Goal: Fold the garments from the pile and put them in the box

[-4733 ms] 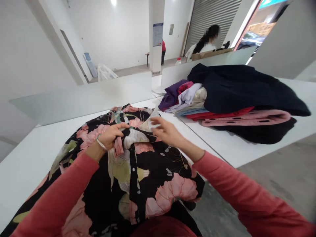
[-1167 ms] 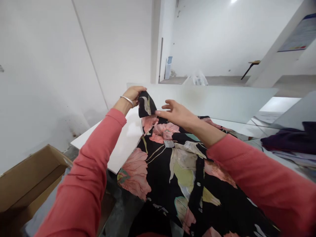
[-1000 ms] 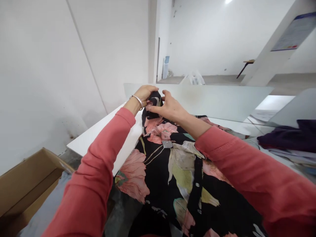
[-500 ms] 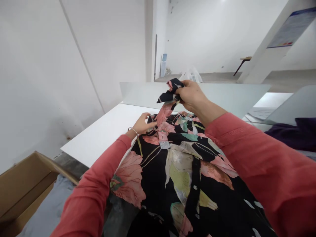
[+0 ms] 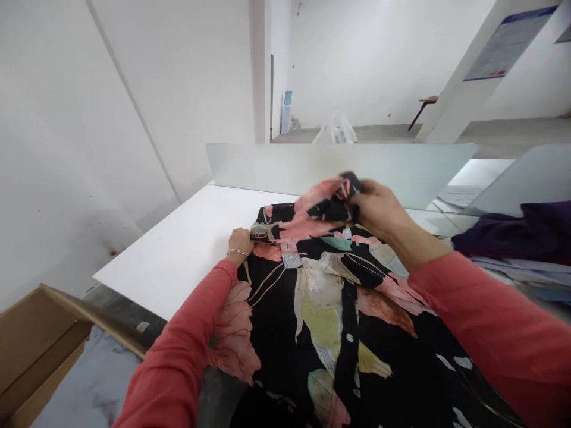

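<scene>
The right hand (image 5: 381, 209) grips a bunched, blurred end of the floral garment (image 5: 321, 312) above the far part of the white table (image 5: 178, 244). The left hand (image 5: 241, 242) is curled closed on the cloth's left edge, low over the table, probably to steady it while the other lifts. The garment spreads across the table and over its near edge; folded clothes (image 5: 504, 235) sit on the table's right, perhaps to leave working room.

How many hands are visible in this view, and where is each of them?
2. The left hand is at the left edge of the black floral garment; the right hand holds a bunched part of it, raised. No other hand shows; some fingers are hidden.
</scene>
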Tool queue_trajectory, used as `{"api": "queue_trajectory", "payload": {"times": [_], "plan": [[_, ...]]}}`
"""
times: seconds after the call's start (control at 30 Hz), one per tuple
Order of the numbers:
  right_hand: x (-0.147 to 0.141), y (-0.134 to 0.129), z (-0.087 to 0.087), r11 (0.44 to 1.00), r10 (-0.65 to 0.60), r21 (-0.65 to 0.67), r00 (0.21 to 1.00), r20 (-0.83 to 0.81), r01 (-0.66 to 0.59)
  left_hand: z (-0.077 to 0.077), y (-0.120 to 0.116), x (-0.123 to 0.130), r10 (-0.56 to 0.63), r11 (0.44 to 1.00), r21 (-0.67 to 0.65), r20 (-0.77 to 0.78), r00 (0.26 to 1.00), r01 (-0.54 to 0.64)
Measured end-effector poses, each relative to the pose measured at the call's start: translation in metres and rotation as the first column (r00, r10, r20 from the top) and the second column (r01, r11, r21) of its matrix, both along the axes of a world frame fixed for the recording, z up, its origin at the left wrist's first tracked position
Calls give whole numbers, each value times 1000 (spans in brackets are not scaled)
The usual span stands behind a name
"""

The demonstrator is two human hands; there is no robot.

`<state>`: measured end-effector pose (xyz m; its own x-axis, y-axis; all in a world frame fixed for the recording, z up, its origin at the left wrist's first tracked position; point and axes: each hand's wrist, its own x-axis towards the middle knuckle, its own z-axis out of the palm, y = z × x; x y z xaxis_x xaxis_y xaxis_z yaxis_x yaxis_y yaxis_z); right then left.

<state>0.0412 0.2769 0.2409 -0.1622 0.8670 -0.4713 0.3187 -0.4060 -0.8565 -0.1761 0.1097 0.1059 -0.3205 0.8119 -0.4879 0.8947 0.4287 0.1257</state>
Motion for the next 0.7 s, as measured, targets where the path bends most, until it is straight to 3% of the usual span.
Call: {"api": "queue_trajectory", "payload": {"times": [0.03, 0.1, 0.23, 0.43, 0.6, 0.7], "plan": [[17, -9, -12, 991, -33, -125, 995, 95, 45, 1, 0, 0, -4, 1000, -9, -7, 1000, 4], [46, -25, -34, 964, -41, -250, 979, 201, 92, 2, 1, 1, -13, 1000, -28, -13, 1000, 12], [80, -48, -61, 909, -25, -385, 944, 330, 158, 3, 2, 0, -52, 996, -65, 5, 999, 52], [103, -51, -58, 858, 54, -496, 936, 349, 136, 12, 18, -24, -153, 978, -122, 140, 978, 170], [102, -48, -47, 868, 118, -487, 912, 392, 97, 21, 67, -30, -270, 960, -5, 240, 932, 279], [100, -48, -53, 891, 199, -453, 856, 477, 45, 9, 99, -12, -374, 926, 58, 277, 885, 373]]}}
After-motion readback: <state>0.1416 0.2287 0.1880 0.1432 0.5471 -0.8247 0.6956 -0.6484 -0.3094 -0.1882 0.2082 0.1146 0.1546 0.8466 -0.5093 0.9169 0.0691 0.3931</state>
